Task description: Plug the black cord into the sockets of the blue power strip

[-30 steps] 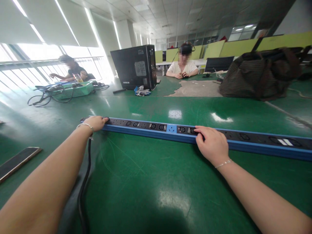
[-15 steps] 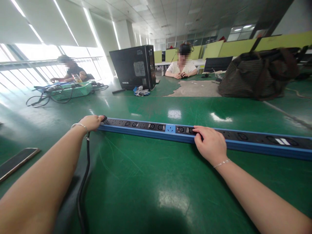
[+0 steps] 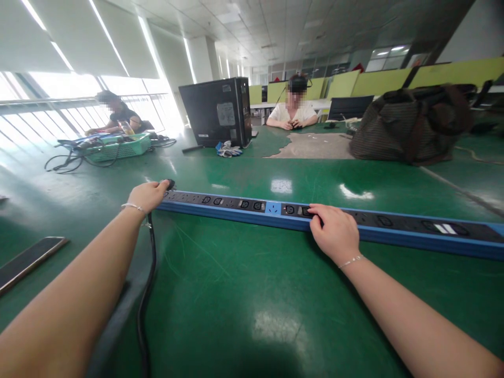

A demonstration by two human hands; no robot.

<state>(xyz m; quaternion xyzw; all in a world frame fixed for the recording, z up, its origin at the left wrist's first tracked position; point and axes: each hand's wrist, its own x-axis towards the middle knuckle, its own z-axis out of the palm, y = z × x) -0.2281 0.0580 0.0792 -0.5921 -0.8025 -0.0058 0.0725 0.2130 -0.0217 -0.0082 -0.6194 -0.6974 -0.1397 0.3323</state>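
A long blue power strip (image 3: 220, 211) with black socket panels lies across the green table, its right end reaching the picture's edge. At its left end my left hand (image 3: 148, 196) is closed on a black power plug (image 3: 170, 184), held just above the sockets. From that hand a black cord (image 3: 146, 294) hangs down towards me. My right hand (image 3: 335, 231) grips the strip right of its light-blue socket (image 3: 273, 208), fingertips on the top face and thumb at the near side. The strip's far side under that hand is hidden.
A phone (image 3: 29, 262) lies at the left. Farther back are a green basket (image 3: 122, 150) with cables, a black computer case (image 3: 214, 113), gloves (image 3: 228, 149) and a large dark bag (image 3: 405, 126). Two people sit beyond, one (image 3: 292, 113) across the table.
My left hand has lifted slightly with the plug, up off the strip's left end, uncovering a socket there. The cord has shifted right. My right hand stays on the strip.
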